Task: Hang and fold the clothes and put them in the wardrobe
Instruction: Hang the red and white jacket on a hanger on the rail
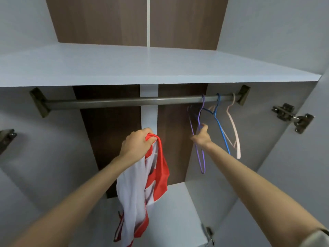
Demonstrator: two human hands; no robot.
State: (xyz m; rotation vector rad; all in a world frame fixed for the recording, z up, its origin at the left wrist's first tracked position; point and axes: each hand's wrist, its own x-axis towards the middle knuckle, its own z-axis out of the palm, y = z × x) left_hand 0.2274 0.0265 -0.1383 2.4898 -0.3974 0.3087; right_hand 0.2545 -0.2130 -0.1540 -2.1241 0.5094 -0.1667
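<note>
Left hand [137, 144] is gripping red-white shirt [132, 189] at top, long axis hanging straight down; right hand [202, 137] is pinching purple hanger [200, 157] on rod [124, 101]

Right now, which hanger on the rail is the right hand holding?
The thin purple hanger, leftmost on the metal rail; the right hand pinches it, while the blue hanger and pink hanger hang free.

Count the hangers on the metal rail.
3: thin purple hanger, gripped by the right hand; thin blue hanger beside it; thin pink hanger nearest the metal rail's right end. More may overlap.
</note>
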